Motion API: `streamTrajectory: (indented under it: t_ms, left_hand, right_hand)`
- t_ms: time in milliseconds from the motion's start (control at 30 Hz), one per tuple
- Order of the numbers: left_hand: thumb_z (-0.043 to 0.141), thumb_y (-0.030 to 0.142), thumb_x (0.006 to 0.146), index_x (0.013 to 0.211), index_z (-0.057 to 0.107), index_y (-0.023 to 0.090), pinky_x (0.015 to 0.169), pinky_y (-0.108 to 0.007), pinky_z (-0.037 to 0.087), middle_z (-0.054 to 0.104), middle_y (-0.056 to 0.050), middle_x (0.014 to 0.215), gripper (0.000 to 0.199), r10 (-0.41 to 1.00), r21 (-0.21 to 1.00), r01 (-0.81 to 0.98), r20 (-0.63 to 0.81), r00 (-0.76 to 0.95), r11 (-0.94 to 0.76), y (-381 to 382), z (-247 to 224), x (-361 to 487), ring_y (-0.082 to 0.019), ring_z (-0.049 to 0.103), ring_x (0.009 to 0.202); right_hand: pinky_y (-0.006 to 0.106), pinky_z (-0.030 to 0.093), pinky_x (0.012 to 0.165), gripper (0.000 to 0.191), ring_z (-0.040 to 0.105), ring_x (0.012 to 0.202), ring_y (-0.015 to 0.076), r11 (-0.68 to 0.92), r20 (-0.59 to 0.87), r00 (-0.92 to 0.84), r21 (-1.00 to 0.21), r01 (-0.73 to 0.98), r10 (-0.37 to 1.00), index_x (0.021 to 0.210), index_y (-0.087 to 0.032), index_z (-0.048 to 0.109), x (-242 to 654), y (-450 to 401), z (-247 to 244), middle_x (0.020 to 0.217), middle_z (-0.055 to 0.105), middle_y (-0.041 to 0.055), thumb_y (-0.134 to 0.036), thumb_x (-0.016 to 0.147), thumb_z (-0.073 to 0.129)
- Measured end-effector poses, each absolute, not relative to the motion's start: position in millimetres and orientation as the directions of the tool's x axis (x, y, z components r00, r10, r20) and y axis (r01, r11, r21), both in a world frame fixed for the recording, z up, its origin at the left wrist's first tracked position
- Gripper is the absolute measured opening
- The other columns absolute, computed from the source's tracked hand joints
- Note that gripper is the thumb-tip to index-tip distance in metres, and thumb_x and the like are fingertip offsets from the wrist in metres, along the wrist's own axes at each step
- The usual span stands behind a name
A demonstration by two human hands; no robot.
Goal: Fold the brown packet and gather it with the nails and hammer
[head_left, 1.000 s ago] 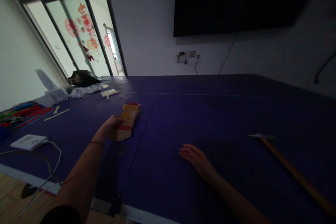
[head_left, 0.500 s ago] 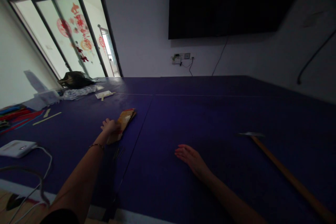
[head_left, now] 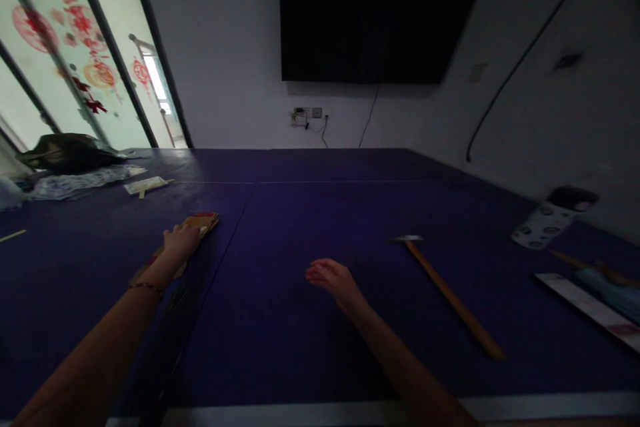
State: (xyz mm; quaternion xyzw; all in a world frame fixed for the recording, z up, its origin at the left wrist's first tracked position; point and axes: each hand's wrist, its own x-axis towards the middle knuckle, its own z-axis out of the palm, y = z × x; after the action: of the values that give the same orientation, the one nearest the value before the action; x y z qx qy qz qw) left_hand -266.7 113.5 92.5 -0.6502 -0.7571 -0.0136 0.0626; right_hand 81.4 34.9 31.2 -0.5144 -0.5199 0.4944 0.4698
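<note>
Nearest, the hammer [head_left: 453, 297] lies on the purple tabletop [head_left: 300, 353], its handle slanting toward the near edge. Well left of the hammer's handle are a few thin pieces [head_left: 177, 297], too dim to name; a careless sweep of the forearm could scatter them. Between these and the hammer, the right hand [head_left: 334, 280] is loosely curved with nothing in it; I cannot tell whether it touches the table. Well left of the hammer's head, the left hand [head_left: 183, 243] lies over the brown cardboard [head_left: 201, 220], fingers bent; whether they pinch it or merely press, I cannot tell. An even, light hold would probably serve best, since a hard squeeze might crease it. Farther off, beyond and left of the hammer's head, sits a white packet [head_left: 146, 185].
</note>
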Motion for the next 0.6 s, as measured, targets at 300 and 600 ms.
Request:
streamTrajectory:
  t_ms: [300,600]
  left_hand:
    - [0.039,0.018,0.080,0.109,0.054,0.020,0.087,-0.039,0.036,0.053,-0.009,0.116,0.033,0.798,0.075,0.826,0.319,0.512,-0.559,38.8,47.7,-108.0,-0.025,0.045,0.107]
    - [0.039,0.011,0.078,0.098,0.058,0.019,0.088,-0.038,0.040,0.058,-0.009,0.104,0.028,0.549,0.188,0.527,0.449,0.704,-0.829,14.3,6.6,-57.7,-0.020,0.049,0.102]
  right_hand:
    - [0.064,0.018,0.087,0.035,0.019,0.121,0.0463,-0.425,0.086,0.604,-0.633,0.647,0.792,0.099,-0.010,0.053,240.4,43.5,56.8,0.124,0.037,0.0287,-0.022,0.068,0.060]
    - [0.042,0.043,0.081,0.022,0.053,0.095,0.0206,-0.572,-0.104,0.580,-0.377,0.729,0.808,0.100,-0.014,0.055,277.8,65.1,46.7,0.106,0.055,0.0081,-0.025,0.081,0.053]
